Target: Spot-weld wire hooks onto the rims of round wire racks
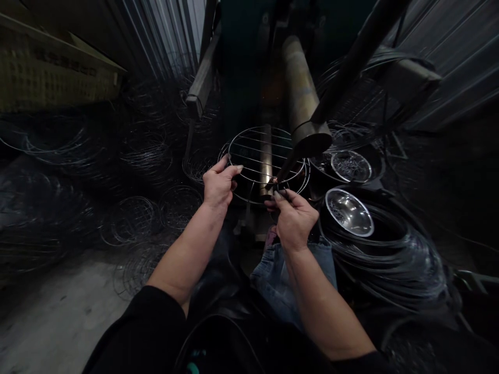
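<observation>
A round wire rack with parallel cross wires lies in front of me under a machine's cylindrical head. My left hand grips the rack's near left rim, fingers curled over the ring. At the near right rim, my right hand is closed in a pinch on a small dark wire piece held against the rack. A thin metal post rises beneath the rack's middle.
Two shiny metal bowls sit on stacked wire rings at the right. Piles of round wire racks cover the floor at the left. Corrugated metal walls stand behind. My jeans-covered knee is below the hands.
</observation>
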Demonstrator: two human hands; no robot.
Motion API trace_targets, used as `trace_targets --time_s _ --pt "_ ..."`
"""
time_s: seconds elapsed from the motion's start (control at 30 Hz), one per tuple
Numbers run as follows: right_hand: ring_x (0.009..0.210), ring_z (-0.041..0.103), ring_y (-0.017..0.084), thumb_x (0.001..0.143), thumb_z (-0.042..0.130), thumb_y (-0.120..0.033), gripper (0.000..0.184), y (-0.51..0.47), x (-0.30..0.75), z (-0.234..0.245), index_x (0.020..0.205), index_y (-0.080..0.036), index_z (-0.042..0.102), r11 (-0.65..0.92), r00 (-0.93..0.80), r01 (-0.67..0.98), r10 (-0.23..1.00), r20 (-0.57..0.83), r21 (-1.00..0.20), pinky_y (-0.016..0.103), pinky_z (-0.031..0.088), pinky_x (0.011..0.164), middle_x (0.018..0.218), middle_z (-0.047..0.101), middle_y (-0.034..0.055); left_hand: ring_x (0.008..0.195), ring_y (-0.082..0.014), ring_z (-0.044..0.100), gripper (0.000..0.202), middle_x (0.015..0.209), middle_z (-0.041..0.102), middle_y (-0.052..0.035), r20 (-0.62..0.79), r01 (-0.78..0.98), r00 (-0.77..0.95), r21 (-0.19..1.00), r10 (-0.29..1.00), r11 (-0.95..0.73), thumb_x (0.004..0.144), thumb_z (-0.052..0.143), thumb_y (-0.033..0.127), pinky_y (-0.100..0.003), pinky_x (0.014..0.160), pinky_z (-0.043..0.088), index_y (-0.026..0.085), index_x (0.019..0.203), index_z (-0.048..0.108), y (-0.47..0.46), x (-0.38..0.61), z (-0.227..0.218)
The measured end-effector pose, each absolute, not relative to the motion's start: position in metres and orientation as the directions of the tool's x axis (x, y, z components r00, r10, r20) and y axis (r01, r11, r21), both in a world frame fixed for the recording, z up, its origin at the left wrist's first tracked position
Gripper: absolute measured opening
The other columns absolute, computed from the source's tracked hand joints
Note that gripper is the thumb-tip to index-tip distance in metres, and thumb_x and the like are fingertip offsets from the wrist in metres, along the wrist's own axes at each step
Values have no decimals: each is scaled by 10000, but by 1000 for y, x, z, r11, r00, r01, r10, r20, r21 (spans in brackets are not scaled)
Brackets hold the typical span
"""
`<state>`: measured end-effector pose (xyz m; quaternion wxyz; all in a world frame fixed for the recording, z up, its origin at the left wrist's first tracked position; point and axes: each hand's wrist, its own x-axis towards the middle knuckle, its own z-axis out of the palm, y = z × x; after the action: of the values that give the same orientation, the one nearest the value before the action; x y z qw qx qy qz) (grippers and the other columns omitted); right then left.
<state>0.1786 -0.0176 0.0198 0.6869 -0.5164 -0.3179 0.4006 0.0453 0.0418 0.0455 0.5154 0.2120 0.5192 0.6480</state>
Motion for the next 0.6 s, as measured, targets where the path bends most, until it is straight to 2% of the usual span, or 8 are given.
trace_targets --time_s 0.27,0.4,0.5,0.6 --pt "519 670 153 645 782 -270 192 -17 180 15 755 -139 698 162 462 -269 887 20 -949 217 534 468 644 673 -3 509 -57 480 525 623 594 22 -245 -450 -360 891 900 63 529 751 135 -176 415 305 132 1052 711 41 45 45" --pt "561 689 171 623 802 -296 246 -21 184 20 761 -129 686 133 469 -321 882 -36 -938 224 533 480 659 675 10 532 -59 495 531 659 599 27 -227 -431 -320 899 920 72 552 746 157 -175 444 331 174 1081 701 40 43 44" --pt "617 704 175 651 790 -331 300 -33 195 24 838 -128 674 122 472 -324 880 -48 -938 224 542 503 719 696 30 596 -74 531 593 747 621 16 -249 -411 -326 906 912 101 566 767 186 -183 478 358 206 1149 662 42 39 45" --pt "515 672 157 668 790 -325 374 -48 205 22 947 -162 602 81 382 -295 923 -40 -952 223 529 464 680 694 -1 660 -88 556 717 842 639 -4 -286 -425 -393 899 874 103 553 810 210 -185 497 362 206 1239 598 47 36 48"
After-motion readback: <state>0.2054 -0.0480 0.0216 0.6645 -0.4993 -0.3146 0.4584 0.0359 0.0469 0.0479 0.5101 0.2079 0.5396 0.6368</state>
